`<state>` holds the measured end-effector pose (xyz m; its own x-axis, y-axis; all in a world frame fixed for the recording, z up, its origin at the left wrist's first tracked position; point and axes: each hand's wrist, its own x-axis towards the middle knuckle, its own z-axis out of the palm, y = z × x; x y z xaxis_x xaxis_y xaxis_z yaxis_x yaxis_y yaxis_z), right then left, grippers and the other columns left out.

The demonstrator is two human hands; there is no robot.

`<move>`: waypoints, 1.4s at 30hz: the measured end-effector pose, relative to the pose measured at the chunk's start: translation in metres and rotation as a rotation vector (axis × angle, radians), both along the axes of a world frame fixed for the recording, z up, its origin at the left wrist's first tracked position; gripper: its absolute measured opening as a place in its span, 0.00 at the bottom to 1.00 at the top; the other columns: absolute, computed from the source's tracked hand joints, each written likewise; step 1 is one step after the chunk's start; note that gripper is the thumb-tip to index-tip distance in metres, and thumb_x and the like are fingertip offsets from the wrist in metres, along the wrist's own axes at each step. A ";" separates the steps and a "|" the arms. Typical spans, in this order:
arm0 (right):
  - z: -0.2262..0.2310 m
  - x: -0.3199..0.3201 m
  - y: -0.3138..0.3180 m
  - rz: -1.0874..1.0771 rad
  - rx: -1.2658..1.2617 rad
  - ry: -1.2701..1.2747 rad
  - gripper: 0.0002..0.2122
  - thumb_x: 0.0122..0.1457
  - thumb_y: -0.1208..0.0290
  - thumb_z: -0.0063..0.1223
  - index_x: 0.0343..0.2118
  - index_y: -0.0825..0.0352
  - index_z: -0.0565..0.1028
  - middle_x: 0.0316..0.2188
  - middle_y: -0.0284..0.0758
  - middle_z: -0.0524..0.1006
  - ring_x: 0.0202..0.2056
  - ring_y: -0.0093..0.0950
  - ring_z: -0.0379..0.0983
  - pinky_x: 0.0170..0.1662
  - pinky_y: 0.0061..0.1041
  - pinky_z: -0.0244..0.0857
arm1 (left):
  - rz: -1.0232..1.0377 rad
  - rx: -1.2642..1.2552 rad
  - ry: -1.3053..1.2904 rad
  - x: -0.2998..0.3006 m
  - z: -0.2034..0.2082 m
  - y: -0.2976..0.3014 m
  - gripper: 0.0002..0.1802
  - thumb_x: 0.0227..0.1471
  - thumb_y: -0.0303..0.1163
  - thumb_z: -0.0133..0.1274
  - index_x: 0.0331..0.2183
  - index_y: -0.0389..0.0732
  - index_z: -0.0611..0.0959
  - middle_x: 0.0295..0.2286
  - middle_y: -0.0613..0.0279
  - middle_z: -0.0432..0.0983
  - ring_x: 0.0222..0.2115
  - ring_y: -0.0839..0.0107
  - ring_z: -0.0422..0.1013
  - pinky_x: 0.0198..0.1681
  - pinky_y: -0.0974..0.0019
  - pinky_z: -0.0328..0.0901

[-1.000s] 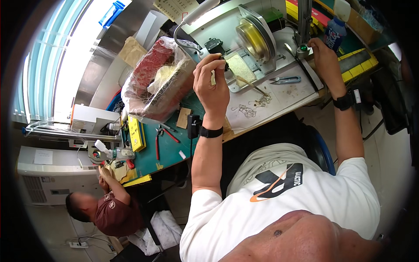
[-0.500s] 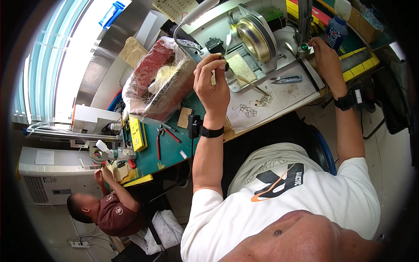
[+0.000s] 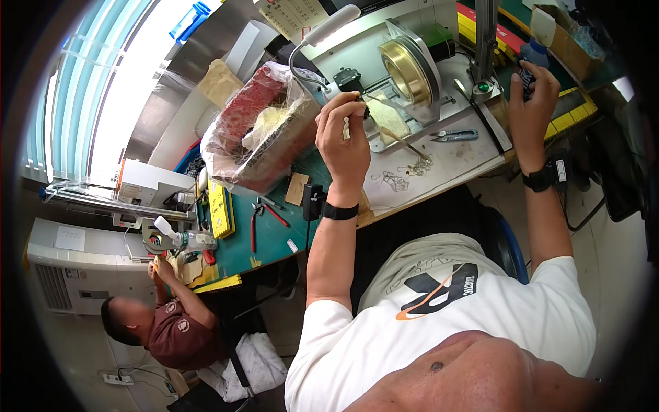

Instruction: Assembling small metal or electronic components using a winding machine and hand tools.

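My left hand [image 3: 343,141] is raised in front of a bench machine, its fingers pinched together. A small dark thing shows at its fingertips, too small to name. Behind that hand are a pale flat block [image 3: 390,118] and a gold-coloured wheel [image 3: 410,71] on the machine. Over on the right, my right hand [image 3: 535,103] is closed round a blue bottle [image 3: 534,53] with a white cap. The palm and fingers hide the bottle's lower part. A green button [image 3: 485,87] sits to the left of this hand.
Thread snips [image 3: 454,136] and a small pile of metal pieces [image 3: 420,165] lie on the pale bench top. A plastic-lined box [image 3: 257,130], red-handled pliers [image 3: 252,230] and a lamp [image 3: 333,25] stand to the left. A co-worker [image 3: 182,329] sits at the far left.
My right hand has moved right, from beside the green button to the blue bottle, and closed round it. My left hand keeps its pinch near the machine. The whole view has shifted slightly.
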<state>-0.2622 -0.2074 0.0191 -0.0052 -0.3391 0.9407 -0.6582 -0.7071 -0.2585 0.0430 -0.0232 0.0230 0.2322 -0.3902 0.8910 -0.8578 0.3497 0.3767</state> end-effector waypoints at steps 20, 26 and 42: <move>0.133 0.039 0.176 1.433 -0.292 0.358 0.09 0.70 0.77 0.60 0.50 0.60 0.84 0.45 0.34 0.82 0.37 0.26 0.77 0.38 0.24 0.69 | -0.039 -0.041 -0.018 0.005 -0.009 -0.013 0.06 0.64 0.18 0.65 0.41 0.37 0.90 0.47 0.55 0.88 0.47 0.59 0.83 0.52 0.58 0.77; 0.120 0.009 0.169 1.497 -0.174 0.060 0.07 0.71 0.74 0.61 0.48 0.56 0.84 0.43 0.32 0.79 0.34 0.23 0.73 0.35 0.22 0.65 | 0.004 -0.003 0.068 0.006 -0.011 0.003 0.08 0.61 0.16 0.66 0.41 0.39 0.90 0.47 0.56 0.89 0.47 0.59 0.84 0.52 0.58 0.76; -0.042 0.032 0.080 0.403 0.432 0.557 0.11 0.62 0.75 0.66 0.47 0.67 0.86 0.46 0.37 0.83 0.52 0.42 0.76 0.54 0.45 0.71 | -0.186 0.138 0.245 -0.012 0.029 0.008 0.02 0.74 0.20 0.52 0.45 0.35 0.78 0.49 0.51 0.81 0.39 0.66 0.78 0.47 0.61 0.74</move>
